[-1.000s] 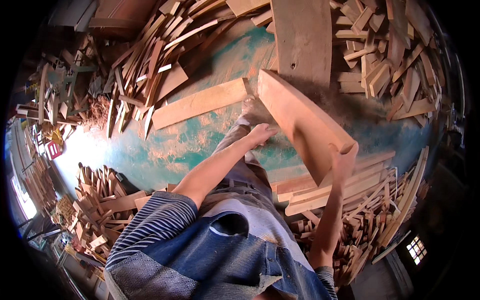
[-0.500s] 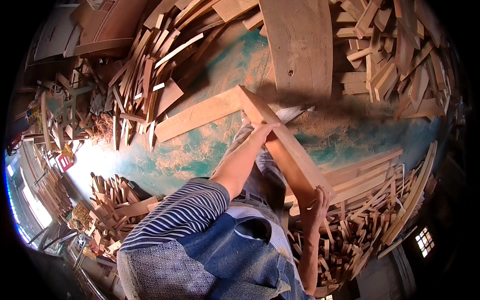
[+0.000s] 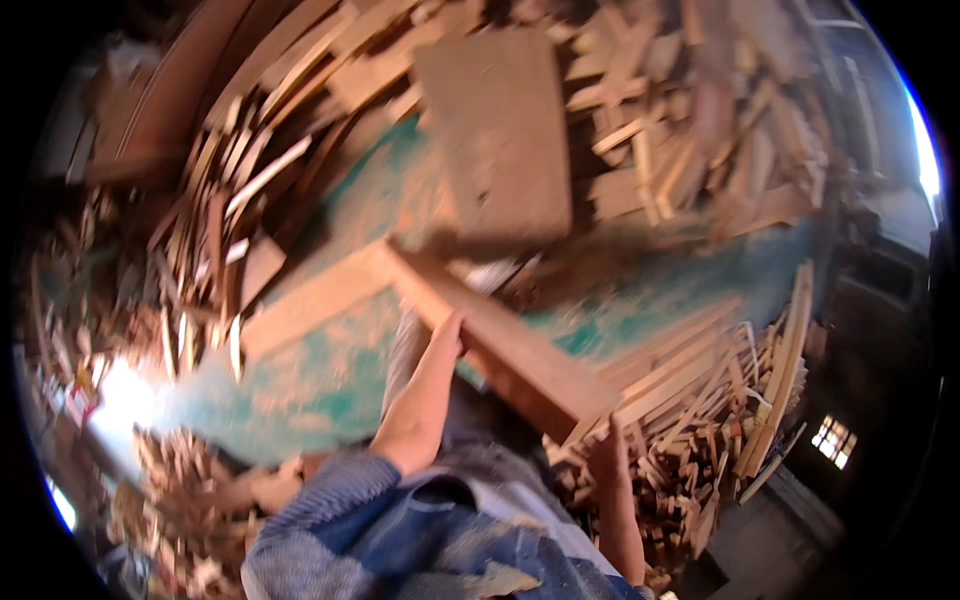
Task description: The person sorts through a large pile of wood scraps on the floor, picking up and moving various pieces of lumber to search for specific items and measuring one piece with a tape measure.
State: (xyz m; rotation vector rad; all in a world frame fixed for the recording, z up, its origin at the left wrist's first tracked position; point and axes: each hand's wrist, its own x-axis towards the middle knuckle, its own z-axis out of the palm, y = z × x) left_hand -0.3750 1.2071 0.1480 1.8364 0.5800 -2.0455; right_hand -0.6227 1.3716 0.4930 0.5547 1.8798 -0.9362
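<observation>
A thick wooden board [image 3: 500, 335] slants across in front of me, raised off the floor at its near end. My left hand [image 3: 448, 332] is closed around its edge near the middle. At the board's near right end is my right hand [image 3: 607, 450], fingers curled against the end and blurred by motion. The board's far end meets a second, flatter plank [image 3: 315, 300] at a corner; whether the two are joined I cannot tell. My legs are partly hidden beneath the board.
A wide, dusty plank [image 3: 495, 140] lies ahead. Scrap-wood heaps stand at the far left [image 3: 270, 170], far right [image 3: 690, 120] and near right [image 3: 690, 480]. Long strips [image 3: 670, 370] lie to the right. Sawdust covers the green floor [image 3: 330, 400].
The view has swung, so the whole scene sits further left and blurs. The board has shifted with it, both hands staying at about the same places along it.
</observation>
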